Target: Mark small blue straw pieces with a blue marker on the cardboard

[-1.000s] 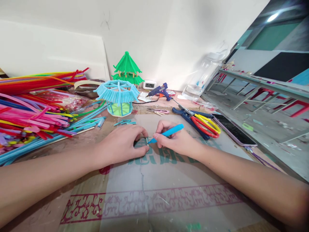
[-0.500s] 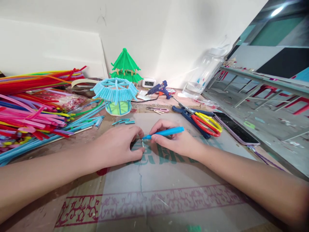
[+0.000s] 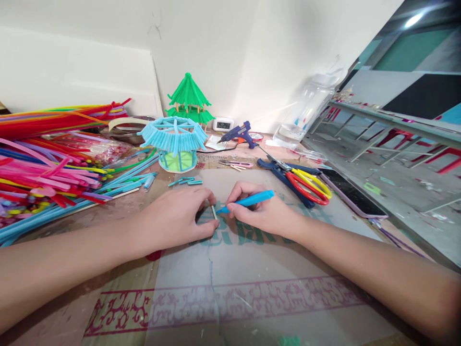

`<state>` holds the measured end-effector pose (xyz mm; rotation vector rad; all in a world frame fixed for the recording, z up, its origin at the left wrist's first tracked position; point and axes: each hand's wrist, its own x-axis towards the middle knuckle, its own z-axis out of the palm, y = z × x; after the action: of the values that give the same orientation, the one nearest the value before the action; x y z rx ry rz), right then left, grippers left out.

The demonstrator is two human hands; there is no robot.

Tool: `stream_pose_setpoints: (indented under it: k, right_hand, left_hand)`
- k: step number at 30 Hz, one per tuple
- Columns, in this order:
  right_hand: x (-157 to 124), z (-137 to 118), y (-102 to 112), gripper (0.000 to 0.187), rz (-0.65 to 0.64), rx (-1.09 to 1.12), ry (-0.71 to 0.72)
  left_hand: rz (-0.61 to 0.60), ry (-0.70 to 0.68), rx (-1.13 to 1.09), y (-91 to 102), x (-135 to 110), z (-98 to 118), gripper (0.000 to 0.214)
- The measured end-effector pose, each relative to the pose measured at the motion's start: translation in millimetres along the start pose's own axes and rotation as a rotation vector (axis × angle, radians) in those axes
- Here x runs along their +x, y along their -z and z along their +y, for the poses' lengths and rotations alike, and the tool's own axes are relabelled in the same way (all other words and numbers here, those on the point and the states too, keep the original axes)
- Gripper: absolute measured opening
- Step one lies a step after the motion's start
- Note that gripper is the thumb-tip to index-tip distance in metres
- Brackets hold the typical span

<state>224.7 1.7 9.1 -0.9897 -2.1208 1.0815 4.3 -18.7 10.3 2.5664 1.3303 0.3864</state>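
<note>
Between the thumb and fingers of my left hand [image 3: 187,211] is a short, pale thin stick [image 3: 214,212], held near the middle of the mat. My right hand [image 3: 259,209] grips a blue marker [image 3: 252,198], its tip pointing left and lying close beside the stick; whether it touches I cannot tell. Several short blue pieces [image 3: 185,181] lie just beyond my left hand. Behind them stands a round model with a light-blue slatted roof [image 3: 173,136] and a green base. A green tiered pagoda model [image 3: 188,93] stands farther back.
Left lies a heap of coloured pipe cleaners [image 3: 46,168]. Behind are a small digital clock [image 3: 223,125], a blue glue gun [image 3: 237,134] and a clear water bottle [image 3: 302,110]. Scissors with red and yellow handles [image 3: 306,185] and a phone [image 3: 353,192] lie right. A translucent sheet [image 3: 252,269] covers the cardboard.
The marker's tip has shifted slightly down and right, away from the upper part of the stick. My left hand still holds the stick, which now shows more clearly.
</note>
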Motion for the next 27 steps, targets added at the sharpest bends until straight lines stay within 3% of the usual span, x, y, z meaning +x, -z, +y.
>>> stream_pose_setpoints:
  k: [27]
  right_hand:
    - [2.3,0.3,-0.2,0.013,0.027,0.011,0.034]
  left_hand:
    - [0.056,-0.002,-0.012,-5.7,0.4,-0.9,0.025]
